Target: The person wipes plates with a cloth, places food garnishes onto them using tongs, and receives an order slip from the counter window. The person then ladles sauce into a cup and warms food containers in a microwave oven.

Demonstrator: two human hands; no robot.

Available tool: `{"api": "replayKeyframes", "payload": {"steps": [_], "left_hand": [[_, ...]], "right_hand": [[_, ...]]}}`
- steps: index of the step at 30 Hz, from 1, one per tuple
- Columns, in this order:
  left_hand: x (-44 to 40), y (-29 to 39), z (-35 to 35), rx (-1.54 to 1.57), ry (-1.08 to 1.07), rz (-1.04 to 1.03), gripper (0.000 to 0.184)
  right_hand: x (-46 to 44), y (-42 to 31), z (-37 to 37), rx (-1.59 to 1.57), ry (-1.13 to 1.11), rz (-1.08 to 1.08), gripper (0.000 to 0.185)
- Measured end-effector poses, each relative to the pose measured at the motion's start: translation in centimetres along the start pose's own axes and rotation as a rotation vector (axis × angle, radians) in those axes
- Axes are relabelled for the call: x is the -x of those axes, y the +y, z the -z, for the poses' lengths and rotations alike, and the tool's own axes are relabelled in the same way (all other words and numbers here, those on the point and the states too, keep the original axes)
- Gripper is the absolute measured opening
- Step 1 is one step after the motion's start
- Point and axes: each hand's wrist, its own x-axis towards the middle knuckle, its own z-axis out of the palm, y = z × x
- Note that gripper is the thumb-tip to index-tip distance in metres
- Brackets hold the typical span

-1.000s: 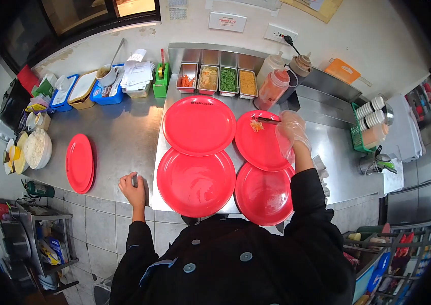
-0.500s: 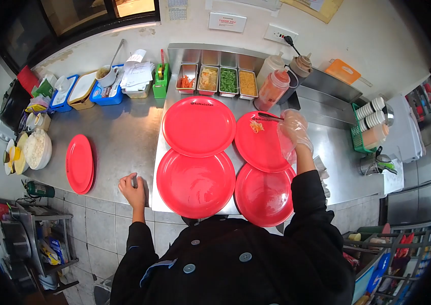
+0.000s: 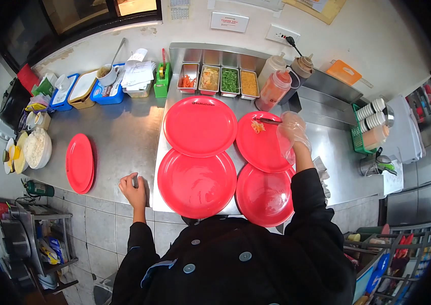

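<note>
Watching from the head view. Gloved right hand (image 3: 292, 128): fingers pinching a dark utensil (image 3: 270, 121), its tip beside shredded food (image 3: 258, 126) toward the back rim of the right-hand red plate (image 3: 261, 151). Step in hand, I judge: handling that food on the plate. Next move calls for a light, steady wrist. Left hand (image 3: 133, 191) at the worktop's (image 3: 119, 147) front edge, bare, fingers loosely curled, nothing seen in them. Worktop steel, shiny. Food pans (image 3: 229, 93), squeeze bottles (image 3: 275, 90) near the back edge. Tiled floor (image 3: 98, 223) below.

White wall (image 3: 378, 48), dark-framed window (image 3: 80, 15), tiled floor (image 3: 98, 223)
</note>
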Motion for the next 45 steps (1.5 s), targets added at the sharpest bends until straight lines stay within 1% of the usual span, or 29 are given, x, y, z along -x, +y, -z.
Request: {"api": "replayKeyframes", "payload": {"steps": [4, 6, 9, 10, 12, 14, 16, 18, 19, 20, 21, 22, 23, 24, 26, 27, 29, 30, 31, 32, 33, 34, 36, 37, 38, 40, 42, 44, 45], "left_hand": [[0.0, 0.0, -0.2, 0.008, 0.017, 0.001, 0.018], [0.0, -0.1, -0.1, 0.004, 0.019, -0.009, 0.018], [0.0, -0.4, 0.0, 0.048, 0.047, -0.009, 0.019], [0.1, -0.6, 0.1, 0.089, 0.062, 0.003, 0.02], [0.9, -1.9, 0.5, 0.107, 0.118, 0.023, 0.021], [1.9, -2.0, 1.6, 0.078, 0.344, 0.173, 0.024], [4.6, -3.2, 2.8, 0.195, 0.401, 0.355, 0.027], [8.2, -5.4, 3.0, 0.239, 0.373, 0.507, 0.028], [10.1, -7.0, 2.8, 0.248, 0.341, 0.534, 0.026], [12.1, -8.6, 2.4, 0.256, 0.306, 0.561, 0.024], [14.2, -10.3, 2.0, 0.255, 0.31, 0.567, 0.024], [16.0, -12.0, 1.3, 0.219, 0.233, 0.574, 0.022], [17.4, -13.2, 0.6, 0.185, 0.155, 0.58, 0.02], [18.3, -13.8, -0.2, 0.189, 0.153, 0.583, 0.02], [19.2, -14.0, -1.8, 0.381, 0.052, 0.786, 0.02], [19.2, -13.9, -2.6, 0.388, 0.048, 0.785, 0.02], [18.9, -12.4, -4.5, 0.461, -0.214, 0.666, 0.023], [17.6, -10.8, -5.1, 0.454, -0.373, 0.774, 0.027], [17.6, -10.6, -6.6, 0.562, -0.447, 0.712, 0.031], [19.1, -12.9, -10.3, 0.552, -0.58, 0.827, 0.032], [19.4, -13.3, -11.8, 0.581, -0.679, 0.257, 0.03], [19.6, -12.8, -12.5, 0.615, -0.768, 0.285, 0.03], [19.1, -11.2, -12.9, 0.669, -0.884, 0.553, 0.029], [19.0, -10.4, -12.7, 0.697, -0.907, 0.649, 0.028], [19.2, -10.0, -12.5, 0.717, -0.922, 0.724, 0.028], [19.7, -9.0, -12.0, 0.759, -0.935, 0.83, 0.027], [20.7, -7.8, -11.8, 0.791, -0.93, 0.885, 0.026], [21.5, -6.6, -12.3, 0.827, -0.917, 0.931, 0.026], [21.6, -5.8, -12.7, 0.856, -0.899, 0.963, 0.025]], "right_hand": [[-0.2, 0.3, -0.1, -0.053, 0.07, 0.03, 0.012], [-1.1, -0.4, 0.1, -0.082, 0.163, 0.032, 0.016], [-3.0, -5.0, 1.5, -0.161, 0.18, 0.052, 0.013], [-3.8, -6.2, 0.8, -0.249, 0.344, 0.153, 0.011], [-6.0, -8.3, -1.5, -0.158, 0.337, 0.149, 0.009], [-7.6, -9.3, -3.6, -0.204, 0.365, 0.145, 0.008], [-8.5, -10.5, -3.8, -0.249, 0.386, 0.15, 0.008], [-8.6, -11.8, -3.8, -0.297, 0.436, 0.127, 0.009], [-8.4, -12.3, -3.4, -0.308, 0.371, 0.094, 0.018], [-8.1, -12.5, -3.7, -0.308, 0.37, 0.104, 0.018], [-7.5, -12.5, -4.2, -0.346, 0.456, 0.073, 0.02], [-6.8, -12.6, -4.6, -0.383, 0.545, 0.042, 0.023], [-4.9, -13.7, -4.1, -0.484, 0.569, 0.018, 0.028], [-4.0, -13.6, -5.5, -0.478, 0.57, 0.02, 0.028], [-3.5, -13.3, -8.6, -0.577, 0.211, -0.079, 0.026], [-3.6, -13.4, -9.1, -0.572, 0.217, -0.081, 0.026], [-3.3, -15.2, -8.5, -0.598, 0.324, -0.064, 0.025], [-3.5, -16.2, -7.9, -0.593, 0.326, -0.067, 0.025], [-4.2, -17.2, -7.2, -0.536, 0.275, -0.015, 0.028], [-5.1, -17.9, -6.7, -0.482, 0.227, 0.037, 0.032], [-6.8, -18.3, -8.1, -0.448, 0.239, 0.059, 0.027], [-7.9, -18.9, -7.7, -0.451, 0.26, 0.072, 0.027], [-9.9, -20.4, -6.7, -0.375, 0.047, 0.113, 0.021], [-10.2, -21.0, -6.0, -0.414, -0.008, 0.006, 0.025], [-9.9, -21.3, -5.0, -0.419, 0.001, 0.028, 0.025], [-8.2, -20.5, -2.7, -0.148, -0.021, 0.16, 0.032], [-4.8, -18.4, 0.4, -0.142, 0.121, 0.178, 0.04], [-1.2, -13.0, 1.1, -0.01, 0.247, 0.215, 0.039], [0.5, -8.2, -0.4, -0.028, 0.483, 0.357, 0.04]]}}
